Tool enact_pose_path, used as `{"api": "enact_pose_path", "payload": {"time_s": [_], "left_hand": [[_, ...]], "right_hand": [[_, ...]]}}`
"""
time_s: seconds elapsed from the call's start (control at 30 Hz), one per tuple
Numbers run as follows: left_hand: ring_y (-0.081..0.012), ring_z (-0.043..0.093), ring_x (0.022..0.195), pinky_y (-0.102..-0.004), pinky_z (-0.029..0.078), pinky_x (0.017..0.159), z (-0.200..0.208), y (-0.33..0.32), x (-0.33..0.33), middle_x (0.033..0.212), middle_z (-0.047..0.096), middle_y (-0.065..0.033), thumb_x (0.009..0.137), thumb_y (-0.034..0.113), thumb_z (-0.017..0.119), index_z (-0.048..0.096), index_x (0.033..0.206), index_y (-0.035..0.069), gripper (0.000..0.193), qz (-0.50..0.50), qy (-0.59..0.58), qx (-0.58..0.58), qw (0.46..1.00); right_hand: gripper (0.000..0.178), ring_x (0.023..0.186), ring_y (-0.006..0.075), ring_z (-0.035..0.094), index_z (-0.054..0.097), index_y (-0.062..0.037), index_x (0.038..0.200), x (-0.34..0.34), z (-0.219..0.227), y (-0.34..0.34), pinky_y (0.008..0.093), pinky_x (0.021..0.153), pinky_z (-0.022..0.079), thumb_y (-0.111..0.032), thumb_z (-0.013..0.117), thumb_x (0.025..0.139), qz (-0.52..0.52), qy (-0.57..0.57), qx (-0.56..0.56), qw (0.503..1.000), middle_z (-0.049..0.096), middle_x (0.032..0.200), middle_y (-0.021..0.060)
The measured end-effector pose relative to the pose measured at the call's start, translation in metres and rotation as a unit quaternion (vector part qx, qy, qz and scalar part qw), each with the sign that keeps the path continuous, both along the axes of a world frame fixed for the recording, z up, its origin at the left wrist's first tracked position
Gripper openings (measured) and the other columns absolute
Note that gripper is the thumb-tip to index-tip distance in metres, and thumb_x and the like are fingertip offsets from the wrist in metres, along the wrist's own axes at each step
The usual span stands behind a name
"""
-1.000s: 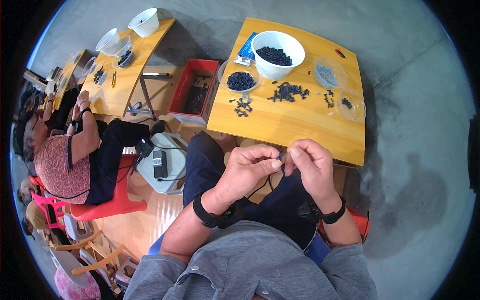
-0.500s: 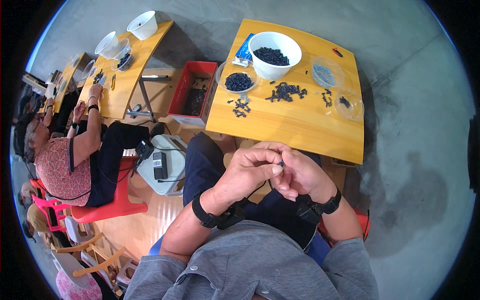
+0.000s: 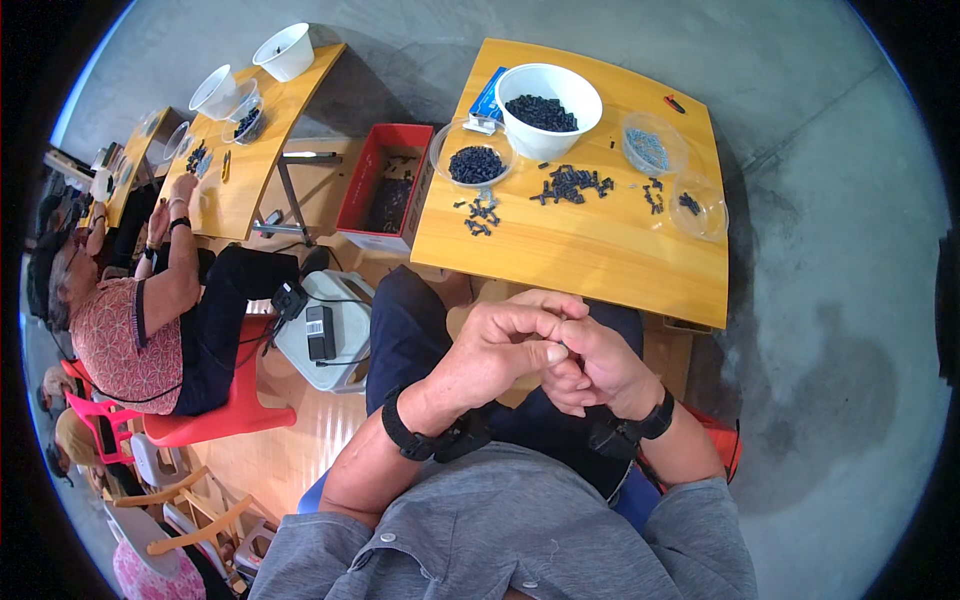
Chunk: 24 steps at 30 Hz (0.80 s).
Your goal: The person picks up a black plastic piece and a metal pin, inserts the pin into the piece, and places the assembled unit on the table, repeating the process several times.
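Observation:
Above my lap, close to the table's front edge, my left hand (image 3: pixel 497 345) and my right hand (image 3: pixel 604 362) meet with fingertips pressed together. Both are closed, thumbs and forefingers pinching at one spot. What lies between them is hidden by the fingers. On the wooden table (image 3: pixel 560 250) ahead, loose small black parts (image 3: pixel 570 186) are heaped in the middle. A smaller scatter of black pieces (image 3: pixel 482 214) lies to their left. Behind stands a white tub (image 3: pixel 515 130) with many black parts, beside a clear bowl (image 3: pixel 476 165) of similar dark pieces.
Small metallic pieces fill a clear tub (image 3: pixel 648 148) at right; a shallow clear dish (image 3: pixel 700 208) holds a few black parts. A red-handled tool (image 3: pixel 675 104) lies at the far right. Left of the table are a red box (image 3: pixel 372 185), a grey stool (image 3: pixel 330 350) and a seated person (image 3: pixel 130 330).
My hands have drawn closer and my right fingers have curled in. The small dark piece seen between the fingertips is now covered.

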<state>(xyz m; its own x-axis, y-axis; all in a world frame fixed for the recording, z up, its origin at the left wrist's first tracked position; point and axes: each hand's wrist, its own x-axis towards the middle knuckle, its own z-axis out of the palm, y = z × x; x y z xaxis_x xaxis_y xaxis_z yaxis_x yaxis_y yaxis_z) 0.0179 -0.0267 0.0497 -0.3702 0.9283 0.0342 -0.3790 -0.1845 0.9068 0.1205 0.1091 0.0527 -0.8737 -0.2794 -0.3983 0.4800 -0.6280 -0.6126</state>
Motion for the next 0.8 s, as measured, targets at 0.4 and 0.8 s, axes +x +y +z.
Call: {"api": "enact_pose_path", "payload": {"time_s": [0.4, 0.8], "left_hand": [[-0.023, 0.056, 0.11, -0.0358, 0.045, 0.093, -0.016, 0.0, -0.007, 0.109, 0.063, -0.0124, 0.081, -0.005, 0.059, 0.068, 0.096, -0.001, 0.018, 0.012, -0.072, -0.101, 0.992], [-0.012, 0.058, 0.097, -0.0265, 0.047, 0.086, -0.057, 0.01, -0.006, 0.107, 0.062, -0.0077, 0.085, 0.001, 0.059, 0.058, 0.114, -0.003, 0.029, 0.098, -0.017, -0.229, 0.968]], "right_hand": [[0.028, 0.03, 0.0056, 0.03, 0.05, -0.0087, 0.079, -0.009, -0.019, -0.026, 0.0289, 0.032, 0.044, -0.032, 0.045, 0.094, -0.158, -0.042, -0.086, 0.983, 0.027, 0.045, -0.0061], [0.049, 0.076, 0.0384, 0.063, 0.063, 0.0028, 0.077, -0.001, -0.037, 0.206, 0.0424, 0.07, 0.047, -0.044, 0.051, 0.086, -0.296, -0.104, 0.816, 0.486, 0.063, 0.075, 0.0217]]}}
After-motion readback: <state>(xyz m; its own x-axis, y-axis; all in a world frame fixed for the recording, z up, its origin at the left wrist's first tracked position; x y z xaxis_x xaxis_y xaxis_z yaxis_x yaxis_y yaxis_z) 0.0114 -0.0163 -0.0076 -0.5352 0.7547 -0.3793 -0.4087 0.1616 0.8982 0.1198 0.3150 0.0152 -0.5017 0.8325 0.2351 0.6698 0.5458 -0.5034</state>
